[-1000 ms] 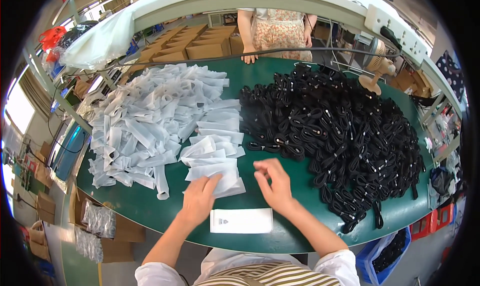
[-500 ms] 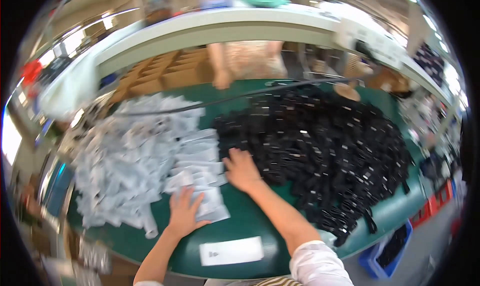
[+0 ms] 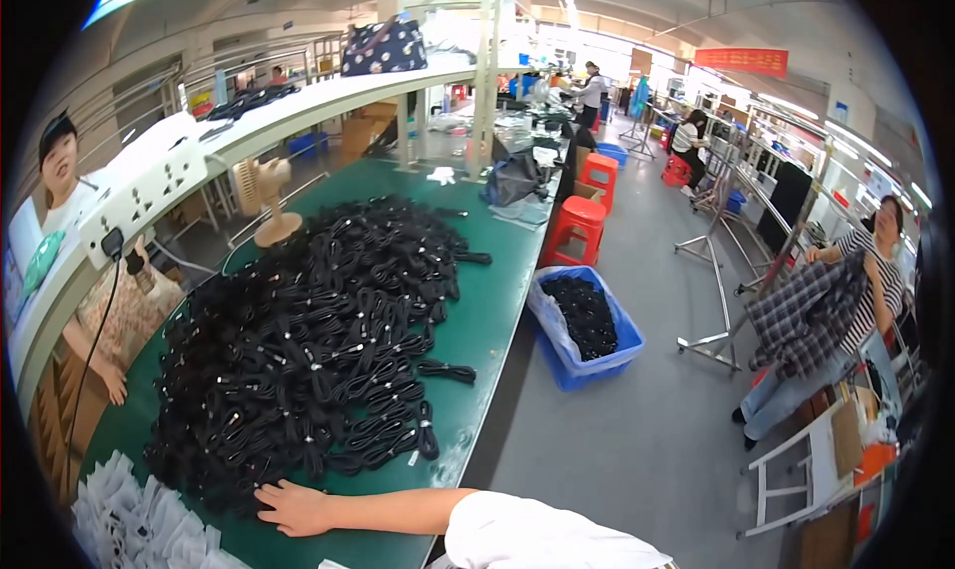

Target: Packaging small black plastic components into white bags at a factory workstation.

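Note:
A large heap of coiled black cables (image 3: 298, 370) covers much of the green table (image 3: 482, 320). My right hand (image 3: 293, 507) rests at the near edge of this heap, fingers spread and palm down, with nothing visibly gripped. Its fingertips touch or nearly touch the nearest coils; contact cannot be made out exactly. A pile of pale translucent plastic bags (image 3: 139, 519) lies at the lower left, beside the hand and cut off by the picture's rim. My left hand is outside the picture.
A small beige fan (image 3: 271, 196) stands behind the cables, below a shelf with a white power strip (image 3: 144, 196). A blue bin (image 3: 587, 325) of black items and red stools (image 3: 577, 231) stand right of the table. Across the table is a person (image 3: 109, 310); another (image 3: 856, 281) holds plaid cloth.
The view has swung to the right, bringing the aisle and more of the workshop in. My left hand, earlier on the plastic bags, has gone out of the picture. My right hand stays near the cables.

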The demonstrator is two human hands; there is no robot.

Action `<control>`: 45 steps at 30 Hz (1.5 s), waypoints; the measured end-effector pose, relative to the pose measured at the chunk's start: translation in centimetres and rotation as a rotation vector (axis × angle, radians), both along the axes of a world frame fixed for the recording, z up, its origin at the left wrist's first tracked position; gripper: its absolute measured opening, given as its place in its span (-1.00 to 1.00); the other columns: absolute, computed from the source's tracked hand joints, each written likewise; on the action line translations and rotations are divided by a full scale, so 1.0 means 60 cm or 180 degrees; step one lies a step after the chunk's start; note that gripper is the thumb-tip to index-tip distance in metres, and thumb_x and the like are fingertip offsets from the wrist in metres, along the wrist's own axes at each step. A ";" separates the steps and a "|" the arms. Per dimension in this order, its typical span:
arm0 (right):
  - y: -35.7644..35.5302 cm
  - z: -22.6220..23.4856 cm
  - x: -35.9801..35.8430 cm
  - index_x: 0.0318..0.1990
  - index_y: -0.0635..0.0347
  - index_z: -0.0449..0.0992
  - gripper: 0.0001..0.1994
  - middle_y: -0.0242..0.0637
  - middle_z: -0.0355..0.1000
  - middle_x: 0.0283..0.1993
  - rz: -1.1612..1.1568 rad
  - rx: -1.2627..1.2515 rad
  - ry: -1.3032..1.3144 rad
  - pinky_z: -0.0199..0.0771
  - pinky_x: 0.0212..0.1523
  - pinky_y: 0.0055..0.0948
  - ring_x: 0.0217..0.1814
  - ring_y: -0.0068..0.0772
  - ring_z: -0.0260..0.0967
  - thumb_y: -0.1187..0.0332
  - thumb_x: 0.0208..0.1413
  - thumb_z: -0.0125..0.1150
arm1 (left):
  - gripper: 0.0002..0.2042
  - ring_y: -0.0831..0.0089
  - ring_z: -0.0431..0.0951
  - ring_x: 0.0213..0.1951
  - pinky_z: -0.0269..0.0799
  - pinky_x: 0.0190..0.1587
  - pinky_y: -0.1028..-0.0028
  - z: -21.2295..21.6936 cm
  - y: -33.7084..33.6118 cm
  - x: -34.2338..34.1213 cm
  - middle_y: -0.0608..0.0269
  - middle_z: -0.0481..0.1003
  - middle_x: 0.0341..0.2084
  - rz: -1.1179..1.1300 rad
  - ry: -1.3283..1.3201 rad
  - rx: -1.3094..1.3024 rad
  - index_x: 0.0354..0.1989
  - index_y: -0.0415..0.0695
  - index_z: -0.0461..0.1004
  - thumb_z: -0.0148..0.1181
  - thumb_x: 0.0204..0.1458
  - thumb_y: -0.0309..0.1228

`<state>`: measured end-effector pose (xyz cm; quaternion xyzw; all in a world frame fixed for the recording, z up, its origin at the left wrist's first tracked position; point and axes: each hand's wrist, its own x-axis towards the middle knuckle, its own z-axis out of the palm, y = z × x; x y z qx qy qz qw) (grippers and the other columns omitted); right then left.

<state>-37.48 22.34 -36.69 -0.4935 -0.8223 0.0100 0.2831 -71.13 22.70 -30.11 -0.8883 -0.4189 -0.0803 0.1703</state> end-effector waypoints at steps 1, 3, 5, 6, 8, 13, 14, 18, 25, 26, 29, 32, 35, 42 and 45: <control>-0.017 0.002 0.022 0.09 0.20 0.40 -0.51 0.20 0.17 0.27 -0.0081 -0.0184 -0.0003 0.24 0.20 -0.06 0.32 0.10 0.11 0.21 0.00 0.25 | -0.50 -0.16 0.25 0.27 0.18 0.25 -0.03 0.004 -0.004 0.007 -0.19 0.24 0.27 0.0048 0.0106 -0.0036 0.27 -0.25 0.26 0.11 0.18 -0.30; -0.048 0.012 0.062 0.11 0.20 0.38 -0.50 0.18 0.18 0.25 -0.0239 -0.0544 0.0000 0.25 0.19 -0.05 0.30 0.10 0.13 0.22 0.01 0.25 | -0.47 -0.16 0.25 0.26 0.18 0.26 -0.02 0.015 -0.025 0.006 -0.19 0.26 0.25 -0.0213 -0.0314 0.0098 0.26 -0.27 0.26 0.15 0.16 -0.28; -0.059 0.000 0.072 0.08 0.21 0.40 -0.51 0.18 0.17 0.24 -0.0378 -0.0191 0.0089 0.24 0.18 -0.05 0.30 0.11 0.12 0.21 -0.01 0.28 | -0.44 -0.16 0.26 0.26 0.17 0.26 -0.01 0.005 -0.046 0.027 -0.20 0.27 0.24 -0.0584 -0.0730 0.0199 0.26 -0.28 0.26 0.19 0.13 -0.26; -0.069 -0.009 0.077 0.05 0.23 0.41 -0.52 0.18 0.16 0.23 -0.0425 0.0133 0.0176 0.22 0.18 -0.05 0.29 0.13 0.11 0.21 -0.02 0.30 | -0.40 -0.17 0.27 0.24 0.16 0.28 0.01 -0.009 -0.065 0.047 -0.21 0.29 0.22 -0.0725 -0.0935 -0.0369 0.26 -0.31 0.26 0.24 0.10 -0.25; -0.091 -0.017 0.099 0.02 0.24 0.42 -0.52 0.18 0.15 0.22 -0.0559 0.0475 0.0249 0.21 0.18 -0.06 0.29 0.15 0.11 0.20 -0.04 0.33 | -0.36 -0.18 0.28 0.22 0.15 0.29 0.04 -0.007 -0.115 0.099 -0.23 0.31 0.20 -0.0950 -0.1083 -0.0957 0.25 -0.34 0.26 0.29 0.06 -0.24; -0.161 0.033 0.084 -0.08 0.29 0.46 -0.57 0.07 0.24 0.06 -0.1001 0.0316 -0.0008 0.24 0.06 -0.14 0.16 0.02 0.18 0.20 -0.06 0.34 | -0.27 -0.20 0.30 0.16 0.16 0.28 0.07 -0.007 -0.175 0.147 -0.25 0.33 0.15 -0.1404 -0.0964 -0.1498 0.28 -0.30 0.26 0.40 -0.04 -0.22; -0.175 0.030 0.091 -0.12 0.30 0.47 -0.60 0.03 0.26 0.02 -0.1142 0.0044 -0.0091 0.24 0.02 -0.16 0.12 -0.01 0.19 0.21 -0.05 0.33 | -0.26 -0.19 0.31 0.15 0.17 0.28 0.07 -0.022 -0.177 0.144 -0.25 0.33 0.13 -0.1481 -0.0931 -0.1440 0.28 -0.28 0.26 0.41 -0.06 -0.22; -0.201 -0.038 0.128 -0.24 0.28 0.48 -0.73 -0.08 0.30 -0.11 -0.1502 0.0083 -0.0292 0.24 -0.06 -0.24 0.01 -0.11 0.22 0.28 -0.04 0.27 | -0.25 -0.15 0.32 0.13 0.19 0.25 0.06 -0.071 -0.179 0.158 -0.23 0.34 0.11 -0.1207 -0.0610 -0.1185 0.30 -0.24 0.25 0.41 -0.06 -0.20; -0.203 -0.047 0.094 -0.33 0.28 0.46 -0.83 -0.15 0.31 -0.22 -0.1253 0.0466 0.0047 0.26 -0.14 -0.33 -0.07 -0.18 0.24 0.37 -0.04 0.19 | -0.47 -0.10 0.36 0.08 0.28 0.16 0.07 -0.007 -0.214 0.180 -0.19 0.37 0.06 -0.1309 -0.0921 -0.0599 0.15 -0.22 0.40 0.36 0.03 -0.27; -0.205 -0.044 0.087 -0.33 0.28 0.45 -0.84 -0.15 0.30 -0.23 -0.1202 0.0496 0.0187 0.28 -0.15 -0.32 -0.09 -0.17 0.24 0.38 -0.04 0.19 | -0.54 -0.09 0.38 0.05 0.32 0.12 0.08 0.004 -0.220 0.186 -0.18 0.37 0.04 -0.1278 -0.1010 -0.0356 0.10 -0.22 0.45 0.35 0.04 -0.30; -0.205 -0.048 0.069 -0.35 0.29 0.44 -0.84 -0.13 0.29 -0.25 -0.1150 0.0487 0.0431 0.30 -0.17 -0.30 -0.12 -0.15 0.25 0.38 -0.04 0.19 | -0.67 -0.05 0.43 -0.03 0.39 0.01 0.13 -0.008 -0.216 0.209 -0.14 0.41 -0.05 -0.0931 -0.1516 -0.1152 -0.02 -0.23 0.50 0.31 0.07 -0.36; -0.208 -0.049 0.062 -0.36 0.30 0.42 -0.83 -0.11 0.28 -0.25 -0.1162 0.0420 0.0639 0.33 -0.16 -0.25 -0.14 -0.12 0.27 0.38 -0.04 0.19 | -0.77 -0.02 0.47 -0.11 0.43 -0.08 0.17 -0.012 -0.214 0.225 -0.10 0.43 -0.14 -0.0896 -0.1741 -0.1529 -0.12 -0.24 0.53 0.28 0.09 -0.41; -0.223 -0.038 0.054 -0.37 0.30 0.41 -0.83 -0.09 0.29 -0.24 -0.1084 0.0424 0.0918 0.36 -0.14 -0.19 -0.14 -0.07 0.30 0.38 -0.07 0.20 | -0.82 0.01 0.49 -0.20 0.46 -0.16 0.21 -0.012 -0.215 0.232 -0.05 0.44 -0.23 -0.1146 -0.1690 -0.1493 -0.18 -0.26 0.53 0.26 0.09 -0.44; -0.224 -0.033 0.026 -0.30 0.23 0.46 -0.79 -0.14 0.35 -0.28 -0.1008 0.0066 0.1157 0.38 -0.21 -0.21 -0.17 -0.11 0.35 0.34 -0.10 0.23 | -0.83 0.05 0.51 -0.23 0.45 -0.18 0.22 -0.005 -0.226 0.245 0.01 0.45 -0.27 -0.0557 -0.1519 -0.1539 -0.23 -0.23 0.51 0.28 0.06 -0.42; -0.253 0.005 0.031 -0.33 0.25 0.52 -0.84 -0.04 0.45 -0.28 -0.1321 0.0100 0.1858 0.49 -0.22 -0.05 -0.20 0.05 0.44 0.46 -0.14 0.15 | -0.55 -0.17 0.35 0.12 0.26 0.12 0.00 -0.087 -0.165 0.218 -0.21 0.40 -0.01 0.0232 -0.1302 -0.2660 -0.13 -0.20 0.47 0.38 -0.22 -0.27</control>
